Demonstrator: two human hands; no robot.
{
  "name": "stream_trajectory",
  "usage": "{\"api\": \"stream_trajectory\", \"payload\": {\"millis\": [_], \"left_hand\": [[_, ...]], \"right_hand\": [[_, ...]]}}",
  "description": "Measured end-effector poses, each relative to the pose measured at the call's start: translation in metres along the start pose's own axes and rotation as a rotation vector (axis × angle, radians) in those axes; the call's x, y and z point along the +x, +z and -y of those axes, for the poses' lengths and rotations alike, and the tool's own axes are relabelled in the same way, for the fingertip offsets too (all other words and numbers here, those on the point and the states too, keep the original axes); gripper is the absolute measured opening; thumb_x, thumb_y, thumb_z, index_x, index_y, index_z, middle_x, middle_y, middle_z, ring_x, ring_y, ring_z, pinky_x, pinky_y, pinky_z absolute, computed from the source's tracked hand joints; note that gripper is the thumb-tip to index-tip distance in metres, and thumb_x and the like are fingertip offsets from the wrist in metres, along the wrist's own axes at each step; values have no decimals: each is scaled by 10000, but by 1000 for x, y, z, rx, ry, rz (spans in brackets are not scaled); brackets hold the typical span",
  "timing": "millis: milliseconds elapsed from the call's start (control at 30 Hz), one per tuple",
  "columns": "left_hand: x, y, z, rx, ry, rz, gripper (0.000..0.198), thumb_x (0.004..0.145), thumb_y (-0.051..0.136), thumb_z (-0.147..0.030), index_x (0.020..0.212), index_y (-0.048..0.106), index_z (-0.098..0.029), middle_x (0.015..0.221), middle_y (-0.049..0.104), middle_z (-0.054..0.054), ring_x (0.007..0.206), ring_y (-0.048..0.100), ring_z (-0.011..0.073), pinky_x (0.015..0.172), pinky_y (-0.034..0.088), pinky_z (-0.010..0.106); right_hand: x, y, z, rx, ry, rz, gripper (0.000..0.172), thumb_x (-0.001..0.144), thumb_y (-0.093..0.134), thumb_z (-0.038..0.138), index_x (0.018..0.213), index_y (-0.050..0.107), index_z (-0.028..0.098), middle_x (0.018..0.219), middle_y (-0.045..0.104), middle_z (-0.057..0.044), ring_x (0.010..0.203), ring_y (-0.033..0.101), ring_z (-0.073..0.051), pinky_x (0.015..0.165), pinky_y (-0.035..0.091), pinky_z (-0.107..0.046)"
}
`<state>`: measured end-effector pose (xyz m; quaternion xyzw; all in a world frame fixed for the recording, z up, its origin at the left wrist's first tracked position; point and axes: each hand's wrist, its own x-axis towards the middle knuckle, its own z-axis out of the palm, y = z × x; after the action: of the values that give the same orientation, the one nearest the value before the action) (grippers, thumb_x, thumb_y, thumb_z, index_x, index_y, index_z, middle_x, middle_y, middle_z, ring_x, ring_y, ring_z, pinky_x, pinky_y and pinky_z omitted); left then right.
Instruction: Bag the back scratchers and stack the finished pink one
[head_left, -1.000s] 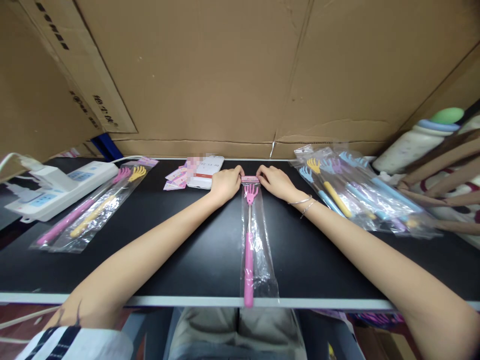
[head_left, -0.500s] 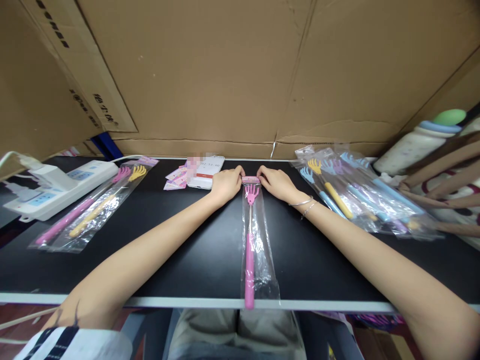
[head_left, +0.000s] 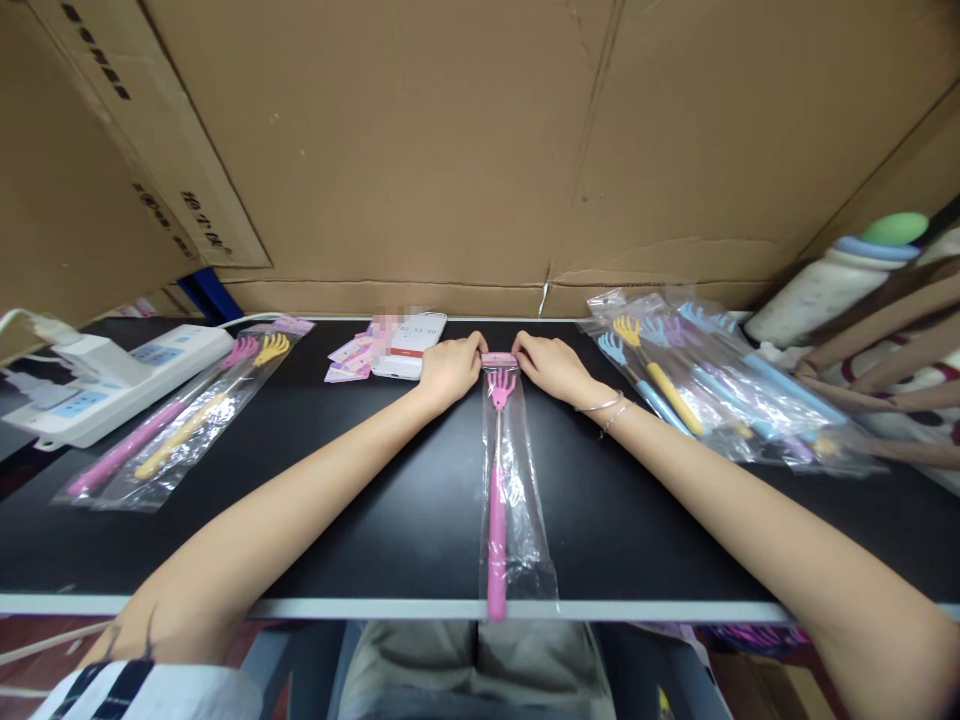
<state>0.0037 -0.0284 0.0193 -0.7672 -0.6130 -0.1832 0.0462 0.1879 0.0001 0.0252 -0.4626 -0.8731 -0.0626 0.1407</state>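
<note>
Scratcher (head_left: 496,530) in clear bag (head_left: 529,545), its handle toward the body

Through the head camera I see one pink scratcher lying flat on the black tabletop (head_left: 420,520). Its long axis runs almost straight from the fingertips back toward the wearer, the handle's end reaching the front edge. At the scratcher's far end, just past its hand-shaped head, is a pink card (head_left: 499,360). Left hand (head_left: 450,370) and right hand (head_left: 555,367) come to that card from opposite sides, neither clearly nearer to the scratcher. Both have curled fingers; I cannot tell whether they pinch the card or only touch its ends.

Left of the scratcher, beside the left hand, are a phone (head_left: 421,332) and loose printed cards (head_left: 349,356); farther left, two bagged scratchers (head_left: 180,435), one pink, one yellow, beside a power strip (head_left: 124,399). Right of the scratcher, past the right hand, lies a pile of bagged scratchers (head_left: 712,385), mostly blue; farther right, a white bottle (head_left: 829,288).
</note>
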Motion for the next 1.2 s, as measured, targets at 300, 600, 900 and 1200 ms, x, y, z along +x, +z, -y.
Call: {"api": "stream_trajectory", "payload": {"millis": [300, 600, 900, 1200], "left_hand": [[0, -1, 0, 4, 0, 13, 242, 914, 376, -226, 1063, 565, -248, 999, 701, 21, 924, 650, 224, 697, 438, 293], [0, -3, -1, 8, -3, 40, 248, 921, 370, -224, 1076, 562, -247, 990, 699, 32, 923, 647, 215, 730, 445, 292], [-1, -4, -1, -7, -5, 37, 247, 922, 375, -221, 1082, 562, -247, 996, 696, 36, 932, 643, 219, 757, 449, 304], [0, -3, -1, 6, -2, 33, 241, 921, 376, -223, 1072, 562, -246, 994, 699, 35, 929, 645, 217, 738, 447, 296]], "right_hand": [[0, -1, 2, -12, 6, 14, 195, 943, 376, 212, 1003, 557, 172, 937, 706, -65, 833, 650, -199, 694, 356, -272], [0, -1, 2, -17, 1, 12, 201, 942, 376, 214, 1016, 559, 173, 942, 706, -68, 829, 649, -198, 692, 358, -271], [0, -1, 1, -18, 2, 18, 208, 945, 374, 212, 1029, 560, 176, 950, 704, -72, 837, 642, -196, 694, 353, -271], [0, -1, 1, -30, -8, 6, 209, 948, 367, 215, 1023, 559, 176, 942, 706, -67, 820, 646, -195, 684, 349, -269]]}}
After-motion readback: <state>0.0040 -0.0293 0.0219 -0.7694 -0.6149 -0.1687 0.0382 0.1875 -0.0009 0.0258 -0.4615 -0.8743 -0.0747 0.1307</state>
